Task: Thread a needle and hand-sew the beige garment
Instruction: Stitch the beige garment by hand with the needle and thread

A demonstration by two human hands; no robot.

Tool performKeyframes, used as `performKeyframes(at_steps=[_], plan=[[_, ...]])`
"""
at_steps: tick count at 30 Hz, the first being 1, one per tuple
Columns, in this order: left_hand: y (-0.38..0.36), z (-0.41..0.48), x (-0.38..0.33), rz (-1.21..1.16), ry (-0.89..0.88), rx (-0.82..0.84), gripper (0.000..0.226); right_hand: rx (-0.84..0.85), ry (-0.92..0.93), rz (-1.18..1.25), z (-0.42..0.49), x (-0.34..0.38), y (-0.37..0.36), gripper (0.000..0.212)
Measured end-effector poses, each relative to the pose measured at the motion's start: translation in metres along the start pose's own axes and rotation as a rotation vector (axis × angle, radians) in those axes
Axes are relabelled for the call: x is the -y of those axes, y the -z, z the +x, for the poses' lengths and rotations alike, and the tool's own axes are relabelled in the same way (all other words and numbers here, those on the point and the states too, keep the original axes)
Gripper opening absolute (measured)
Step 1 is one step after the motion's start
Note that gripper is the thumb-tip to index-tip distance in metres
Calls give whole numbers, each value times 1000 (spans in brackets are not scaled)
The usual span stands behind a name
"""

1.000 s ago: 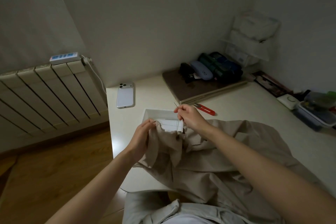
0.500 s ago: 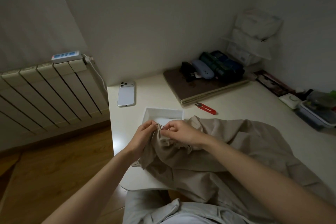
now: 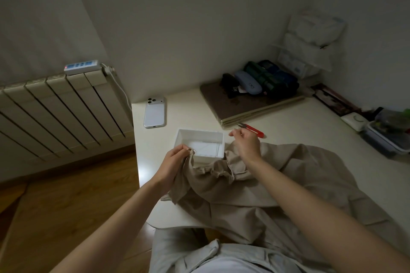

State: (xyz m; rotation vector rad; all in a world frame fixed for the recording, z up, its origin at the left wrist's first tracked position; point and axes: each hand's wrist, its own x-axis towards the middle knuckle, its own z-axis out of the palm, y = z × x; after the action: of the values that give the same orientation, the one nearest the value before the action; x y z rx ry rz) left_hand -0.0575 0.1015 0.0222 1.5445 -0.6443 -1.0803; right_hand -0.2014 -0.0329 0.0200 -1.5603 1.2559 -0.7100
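The beige garment (image 3: pixel 266 184) lies crumpled across the near half of the white table (image 3: pixel 310 135) and hangs over its front edge. My left hand (image 3: pixel 175 164) pinches a raised fold of the garment at its left end. My right hand (image 3: pixel 245 142) is lifted above the cloth, to the right of the white box, fingers pinched together as if on a needle; the needle and thread are too thin to make out. The two hands are apart.
A white open box (image 3: pixel 199 139) sits just behind my left hand. Red thread snips (image 3: pixel 253 131) lie behind my right hand. A phone (image 3: pixel 154 112), a brown board (image 3: pixel 248 104) with pouches, and plastic containers (image 3: pixel 386 135) occupy the back. A radiator (image 3: pixel 55 113) stands left.
My right hand was at the fold next to my left hand half a second ago; it has now drawn away up and to the right. My left hand keeps its hold on the fold.
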Motion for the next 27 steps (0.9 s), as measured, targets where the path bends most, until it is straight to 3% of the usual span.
performKeyframes(at_steps=[3, 9, 14, 18, 24, 27], plan=[[-3, -1, -2, -14, -8, 7, 28, 113, -1, -126, -3, -9, -7, 25], [-5, -1, -2, -2, -7, 10, 27, 59, 154, -8, -11, 3, -15, 31], [-4, 0, -1, 16, -26, 28, 27, 408, 72, -32, -21, 14, -24, 33], [-6, 0, -3, 34, -50, 40, 27, 553, 90, -82, -30, 13, -28, 31], [-1, 0, -2, 29, -34, 35, 27, 563, 120, -113, -32, 19, -22, 33], [0, 1, -5, 44, -28, 21, 28, 475, 97, -97, -24, 19, -17, 31]])
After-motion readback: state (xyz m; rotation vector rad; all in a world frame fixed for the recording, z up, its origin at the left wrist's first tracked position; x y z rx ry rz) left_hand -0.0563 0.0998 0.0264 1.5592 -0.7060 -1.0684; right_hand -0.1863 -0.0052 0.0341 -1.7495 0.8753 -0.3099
